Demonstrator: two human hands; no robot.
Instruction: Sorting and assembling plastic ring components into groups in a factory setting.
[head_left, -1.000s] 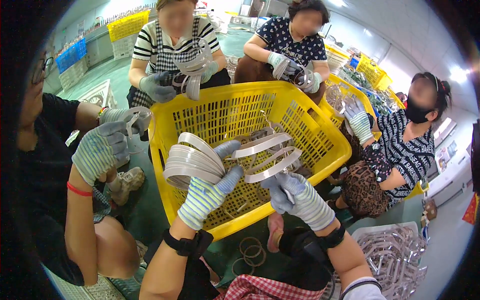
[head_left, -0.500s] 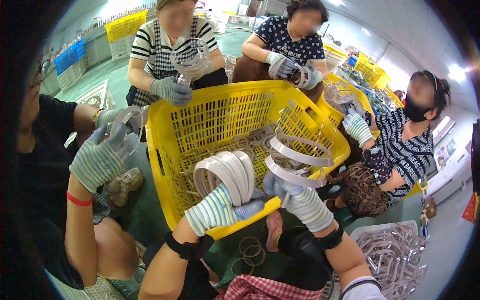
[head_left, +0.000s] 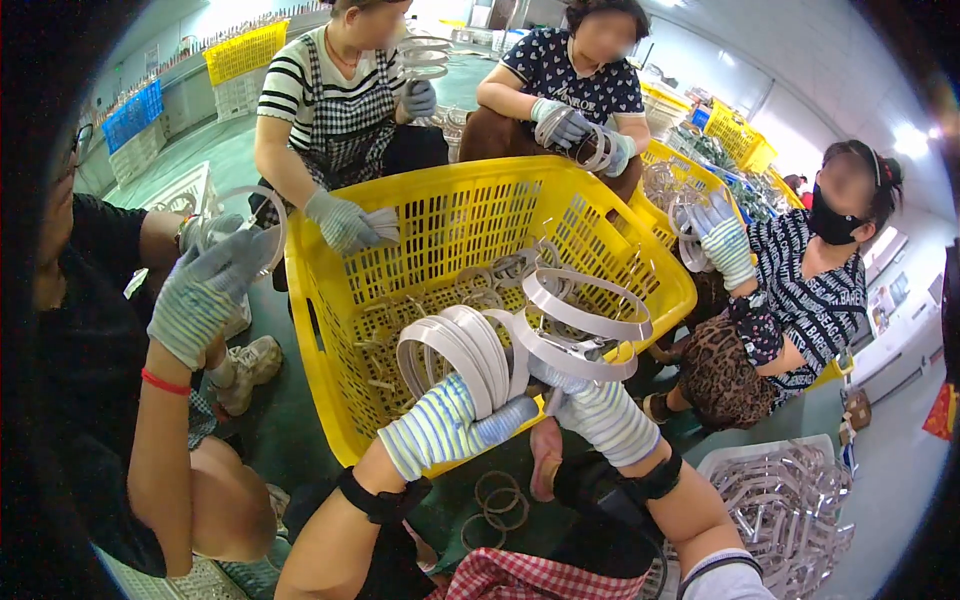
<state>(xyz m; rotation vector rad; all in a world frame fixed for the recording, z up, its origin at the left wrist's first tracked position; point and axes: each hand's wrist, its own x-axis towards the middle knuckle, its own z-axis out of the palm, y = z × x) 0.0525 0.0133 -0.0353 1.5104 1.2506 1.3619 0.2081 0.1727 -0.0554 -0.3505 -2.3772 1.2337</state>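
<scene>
— Held in the left hand [head_left: 440, 430]: a stack of pale rings [head_left: 462, 358], stood on edge and pinched shut between gloved fingers over the near rim of the yellow basket [head_left: 330, 330].

— And in the right hand [head_left: 600, 415]?

— Closed as well, on two loose rings [head_left: 580, 320] lying nearly flat, one above the other, just beside the stack and seemingly touching it (hard to tell where one band ended and the next began).

— Risks from there?

— Likely a slide. Only clamped from below, that stack, so any slackening of the left-hand grip could have fanned it out and dropped rings into the basket or onto the green floor [head_left: 250, 440], where a few brown rings [head_left: 497, 500] already lay. Tilted and stacked loosely, the upper pair too; could have slipped off toward the basket's far side.

— Anything else close by?

— Several other gloved people crowded round the same basket, one grey glove [head_left: 345, 222] resting on its left wall. Quite possibly a bump from a neighbouring reach
</scene>
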